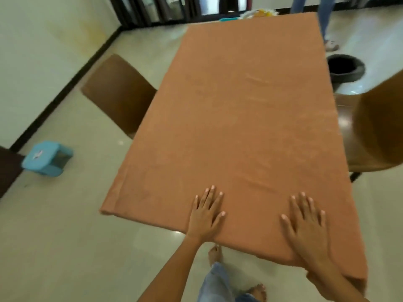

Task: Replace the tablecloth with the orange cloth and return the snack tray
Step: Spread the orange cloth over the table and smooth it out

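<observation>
The orange cloth [250, 118] covers the whole long table, with a few faint wrinkles and a folded hem along its left side. My left hand [206, 214] lies flat on the cloth near the table's near edge, fingers spread. My right hand [307, 223] rests flat on the cloth to the right of it, fingers spread too. Neither hand holds anything. Beyond the table's far end, part of the snack tray [257, 14] with yellow and white packets shows, next to something teal.
A brown chair [117, 92] stands at the table's left side and another brown chair [379, 131] at its right. A blue plastic stool [46, 159] sits on the floor at the left. A black bin [344, 68] and another person's legs [327, 20] are at the far right.
</observation>
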